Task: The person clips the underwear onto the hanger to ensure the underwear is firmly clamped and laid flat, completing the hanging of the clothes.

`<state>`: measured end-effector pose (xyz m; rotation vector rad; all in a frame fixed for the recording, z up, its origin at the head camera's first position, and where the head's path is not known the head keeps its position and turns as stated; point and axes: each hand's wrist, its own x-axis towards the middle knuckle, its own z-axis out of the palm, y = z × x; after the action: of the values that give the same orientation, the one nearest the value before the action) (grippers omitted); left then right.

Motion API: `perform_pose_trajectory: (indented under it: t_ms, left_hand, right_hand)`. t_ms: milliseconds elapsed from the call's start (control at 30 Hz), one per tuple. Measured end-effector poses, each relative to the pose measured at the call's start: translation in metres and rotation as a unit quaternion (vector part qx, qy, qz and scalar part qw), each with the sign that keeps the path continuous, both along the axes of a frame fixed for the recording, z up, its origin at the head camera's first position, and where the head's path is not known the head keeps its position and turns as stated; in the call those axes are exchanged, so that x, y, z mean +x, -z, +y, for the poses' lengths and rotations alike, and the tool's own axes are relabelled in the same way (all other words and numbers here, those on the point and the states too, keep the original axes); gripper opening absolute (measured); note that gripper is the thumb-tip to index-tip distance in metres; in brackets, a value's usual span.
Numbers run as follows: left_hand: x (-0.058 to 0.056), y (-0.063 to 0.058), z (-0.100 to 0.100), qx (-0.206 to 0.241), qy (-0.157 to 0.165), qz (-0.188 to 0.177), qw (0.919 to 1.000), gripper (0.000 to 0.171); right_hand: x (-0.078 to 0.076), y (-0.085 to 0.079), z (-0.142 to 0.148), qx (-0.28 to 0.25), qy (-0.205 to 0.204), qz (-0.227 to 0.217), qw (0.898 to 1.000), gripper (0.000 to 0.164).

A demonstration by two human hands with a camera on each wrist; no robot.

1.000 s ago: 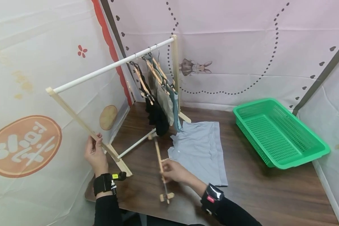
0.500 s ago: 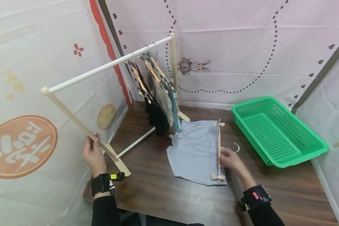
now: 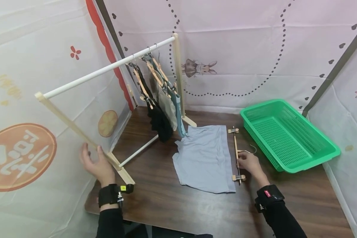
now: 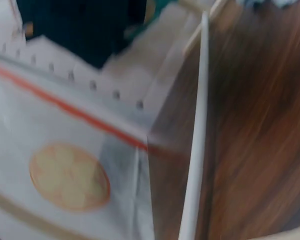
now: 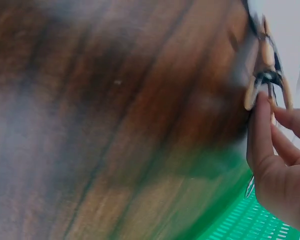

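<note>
My right hand (image 3: 252,165) pinches a wooden clip hanger (image 3: 236,144) by its bar, just right of a light blue garment (image 3: 203,162) spread flat on the table. The hanger's clips point up and down in the head view, its hook toward the basket. In the right wrist view, thumb and fingers meet on the hanger (image 5: 268,47). My left hand (image 3: 99,168), thumb and fingers spread, is beside the near post of a clothes rack (image 3: 74,127); whether it touches the post I cannot tell. The left wrist view is blurred and shows the rack's lower bar (image 4: 197,135).
Several hangers with a black garment (image 3: 160,120), a grey garment (image 3: 166,105) and a blue garment (image 3: 178,112) hang at the far end of the rack's top bar (image 3: 107,68). A green basket (image 3: 288,138) stands at the right. Printed cloth walls surround the brown table (image 3: 181,211).
My right hand has carried the hanger from near the rack to over the garment's right edge, then just beyond it. My left hand's fingers have let go of their grip on the post.
</note>
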<state>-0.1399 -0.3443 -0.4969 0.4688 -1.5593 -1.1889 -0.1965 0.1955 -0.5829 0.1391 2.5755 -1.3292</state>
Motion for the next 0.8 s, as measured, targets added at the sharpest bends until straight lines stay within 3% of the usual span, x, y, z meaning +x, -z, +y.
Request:
perform_pose_trajectory:
  t_ms: [67,133,167,233,267,300,333,367,400,433,500,567,600,633,667,700,767,800]
  left_hand:
    - [0.006,-0.006,0.025,-0.002,-0.044,0.026,0.9987,0.037]
    - [0.013,-0.007,0.058,0.001,-0.042,0.065,0.997,0.029]
    - [0.017,-0.005,0.076,0.01,-0.018,0.071,0.9973,0.023]
    - [0.023,0.002,0.112,0.022,0.075,0.05,0.9956,0.021]
    - [0.025,0.009,0.13,0.033,0.14,0.024,0.9893,0.022]
    - [0.025,0.017,0.145,0.034,0.213,-0.012,0.9764,0.023]
    - [0.026,0.026,0.161,0.034,0.29,-0.054,0.9549,0.022]
    - [0.027,0.034,0.176,0.05,0.37,-0.098,0.9225,0.021]
    - [0.029,0.041,0.191,0.069,0.445,-0.142,0.8815,0.022]
    - [0.03,0.049,0.205,0.104,0.51,-0.187,0.8329,0.022]
    - [0.036,0.057,0.23,0.191,0.614,-0.268,0.7179,0.024]
    - [0.042,0.062,0.251,0.283,0.661,-0.337,0.6071,0.031]
    - [0.044,0.064,0.259,0.328,0.674,-0.36,0.5554,0.035]
    - [0.045,0.067,0.267,0.369,0.68,-0.377,0.5092,0.038]
    - [0.045,0.069,0.273,0.408,0.682,-0.387,0.4677,0.042]
    - [0.044,0.072,0.279,0.445,0.679,-0.392,0.4326,0.045]
    - [0.043,0.081,0.289,0.517,0.664,-0.388,0.3758,0.051]
    - [0.043,0.085,0.293,0.552,0.651,-0.381,0.3552,0.053]
  right_hand:
    - [0.003,0.001,-0.002,0.035,0.005,0.03,0.999,0.034]
    - [0.007,0.003,-0.004,0.053,0.009,0.057,0.997,0.031]
    - [0.011,0.003,-0.004,0.065,0.011,0.075,0.995,0.03]
    - [0.017,0.005,-0.005,0.082,0.013,0.108,0.991,0.031]
    - [0.021,0.006,-0.006,0.088,0.014,0.127,0.988,0.032]
    - [0.024,0.006,-0.008,0.093,0.017,0.143,0.985,0.033]
    - [0.027,0.006,-0.009,0.091,0.023,0.158,0.983,0.034]
    - [0.031,0.006,-0.01,0.081,0.028,0.166,0.982,0.036]
    - [0.035,0.005,-0.012,0.072,0.033,0.171,0.982,0.037]
    - [0.039,0.004,-0.014,0.063,0.04,0.174,0.982,0.037]
    - [0.048,0.003,-0.017,0.057,0.056,0.169,0.982,0.039]
    - [0.06,0.001,-0.018,0.066,0.071,0.161,0.982,0.04]
    - [0.066,0.001,-0.017,0.075,0.079,0.153,0.982,0.04]
    - [0.071,0.001,-0.016,0.085,0.088,0.146,0.982,0.041]
    - [0.076,0.002,-0.015,0.097,0.095,0.136,0.981,0.041]
    - [0.08,0.002,-0.013,0.106,0.101,0.126,0.981,0.041]
    - [0.087,0.004,-0.009,0.121,0.11,0.106,0.981,0.038]
    - [0.089,0.006,-0.007,0.125,0.112,0.1,0.981,0.036]
